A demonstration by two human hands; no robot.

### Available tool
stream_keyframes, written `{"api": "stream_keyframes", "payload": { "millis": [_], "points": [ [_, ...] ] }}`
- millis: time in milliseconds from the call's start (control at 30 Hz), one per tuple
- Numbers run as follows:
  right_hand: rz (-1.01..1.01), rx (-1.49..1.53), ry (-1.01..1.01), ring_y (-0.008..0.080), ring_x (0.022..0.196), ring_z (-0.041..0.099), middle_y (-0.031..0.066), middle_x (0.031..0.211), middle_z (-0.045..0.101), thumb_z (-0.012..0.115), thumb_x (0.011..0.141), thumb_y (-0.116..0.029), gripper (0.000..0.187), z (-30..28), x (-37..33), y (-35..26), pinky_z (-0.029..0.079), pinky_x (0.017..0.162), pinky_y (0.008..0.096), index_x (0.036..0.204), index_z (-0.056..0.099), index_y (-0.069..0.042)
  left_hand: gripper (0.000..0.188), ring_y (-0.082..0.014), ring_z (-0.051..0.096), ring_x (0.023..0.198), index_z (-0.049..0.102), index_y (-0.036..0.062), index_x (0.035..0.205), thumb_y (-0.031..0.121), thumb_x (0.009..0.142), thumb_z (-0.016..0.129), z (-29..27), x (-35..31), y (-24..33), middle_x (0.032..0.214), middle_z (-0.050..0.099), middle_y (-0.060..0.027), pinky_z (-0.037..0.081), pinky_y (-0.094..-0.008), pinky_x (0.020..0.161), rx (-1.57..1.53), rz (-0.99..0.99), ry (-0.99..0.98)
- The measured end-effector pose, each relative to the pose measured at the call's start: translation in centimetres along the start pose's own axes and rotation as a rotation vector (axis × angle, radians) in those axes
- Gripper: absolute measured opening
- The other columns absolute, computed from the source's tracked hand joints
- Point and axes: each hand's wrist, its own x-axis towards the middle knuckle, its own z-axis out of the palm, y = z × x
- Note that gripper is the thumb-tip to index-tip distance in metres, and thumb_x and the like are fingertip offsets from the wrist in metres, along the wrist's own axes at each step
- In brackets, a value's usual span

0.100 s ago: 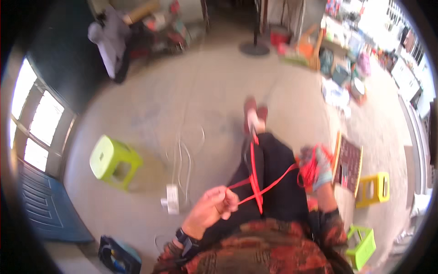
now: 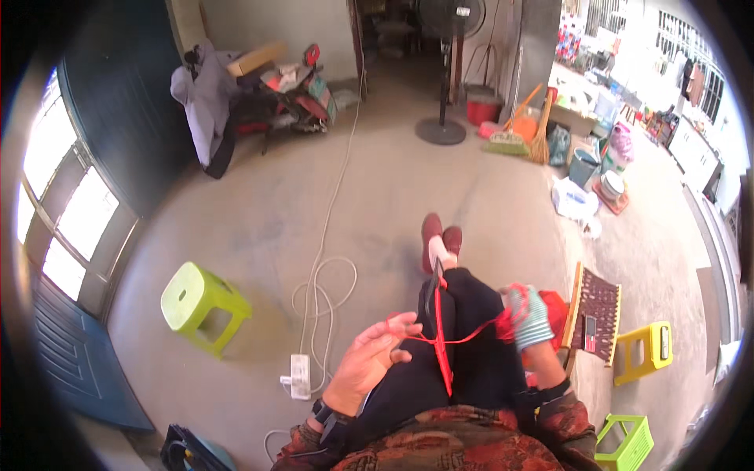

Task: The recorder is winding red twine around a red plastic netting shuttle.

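Observation:
Across my lap lies a long, narrow red-and-black strip [image 2: 442, 353], pointing toward my shoes. A thin red cord [image 2: 470, 337] crosses it and runs between my hands. My left hand [image 2: 369, 363] is bare, left of the strip, its fingers loosely stretched and the thumb apart. The cord is hooked around its fingers. A striped pale glove covers my right hand [image 2: 531, 320], which is closed over the red cord beside my right knee. Bright red material [image 2: 554, 314] shows just right of that glove; its kind is partly hidden.
A green stool [image 2: 206, 306] stands at left, near a white power strip [image 2: 299, 377] with looping cable. On the right are a wooden-edged woven rack [image 2: 601, 314] bearing a phone-like device, a yellow stool [image 2: 646, 352] and another green stool [image 2: 625, 441]. A pedestal fan [image 2: 441, 131] stands ahead.
My left fingers have loosened from a pinch and spread. The cord's wide crossing over the strip has drawn narrower. My right hand has turned slightly, and the whole view has tilted upward.

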Motion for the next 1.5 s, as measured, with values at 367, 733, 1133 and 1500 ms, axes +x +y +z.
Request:
{"api": "stream_keyframes", "payload": {
  "millis": [367,733,1133,1500],
  "points": [
    [0.199,0.877,-0.501,0.0226,0.098,0.063,0.0156,0.108,0.062,0.059,0.082,0.001,0.045,2.2,-0.5,-11.1,0.05,0.082,0.0316,0.125,0.045,0.001,0.028,-0.0075,0.058,0.076,0.057,0.0069,0.118,0.013,0.091,0.058,-4.6,4.3,-7.0,0.099,0.064,-0.0004,0.046,-0.0212,0.058,0.445,-0.1,0.197],
    [-0.305,0.282,-0.165,0.0371,0.118,0.049,0.0198,0.122,0.054,0.079,0.064,-0.039,0.08,-6.8,-0.1,-14.9,0.037,0.102,0.0423,0.126,0.048,0.001,0.026,-0.0048,0.054,0.069,0.064,-0.0008,0.09,0.024,0.085,0.067,0.8,-3.5,4.7,0.071,0.059,0.0013,0.046,-0.0246,0.058,1.391,-0.485,0.04],
    [0.093,1.399,-0.641,0.0164,0.07,0.061,0.012,0.08,0.064,0.061,0.085,-0.018,0.019,-8.5,-1.5,-14.9,0.051,0.071,0.0319,0.088,0.061,0.0,0.023,-0.0204,0.061,0.083,0.062,-0.0035,0.096,0.018,0.087,0.06,-0.2,-11.5,10.9,0.092,0.063,-0.0118,0.05,-0.0305,0.072,0.662,0.457,0.403],
    [0.374,1.66,-0.62,0.0153,0.072,0.063,0.0113,0.086,0.066,0.064,0.083,-0.008,0.013,-9.7,-8.3,-14.0,0.05,0.062,0.0251,0.091,0.065,0.002,0.024,-0.0064,0.051,0.065,0.064,0.0015,0.093,0.019,0.078,0.072,-2.0,1.8,-6.1,0.073,0.056,0.0028,0.039,-0.0246,0.054,1.107,0.023,0.218]
  ]
}}
